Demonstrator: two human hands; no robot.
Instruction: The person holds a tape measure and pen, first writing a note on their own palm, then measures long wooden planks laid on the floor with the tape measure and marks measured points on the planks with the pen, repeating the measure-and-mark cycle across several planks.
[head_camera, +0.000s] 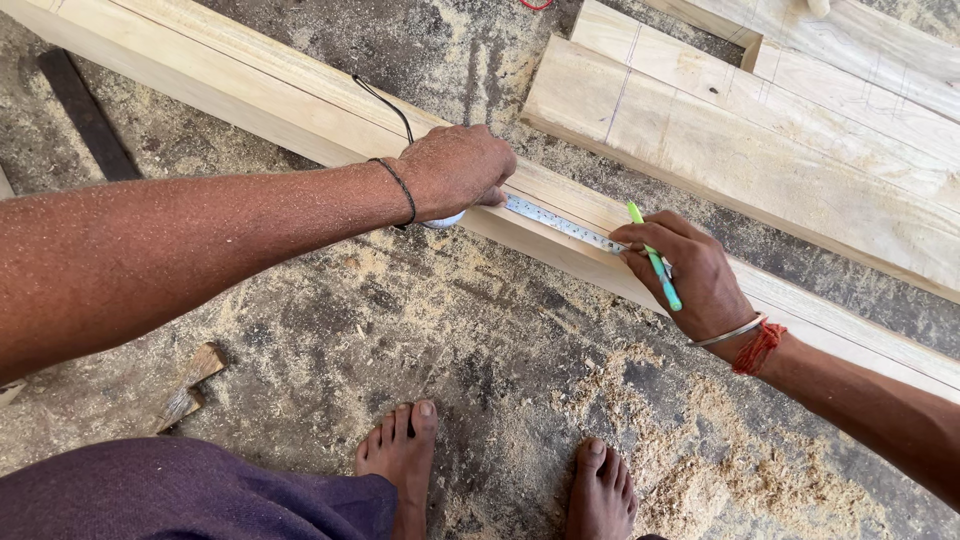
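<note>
A long pale wooden beam (250, 80) lies slantwise on the floor from upper left to lower right. My left hand (455, 168) is closed over a white tape measure case and presses it on the beam. The steel tape blade (560, 224) runs along the beam to my right hand (685, 270). That hand pins the blade's end with its fingers and holds a green pen (655, 262), tip toward the wood. A thin black cord (385, 105) trails from my left wrist over the beam.
Thicker planks (760, 130) with pencil lines lie at the upper right. Sawdust covers the concrete floor (450, 340). A small wood offcut (190, 385) lies at lower left, a dark strip (85, 115) at upper left. My bare feet (500, 475) stand below the beam.
</note>
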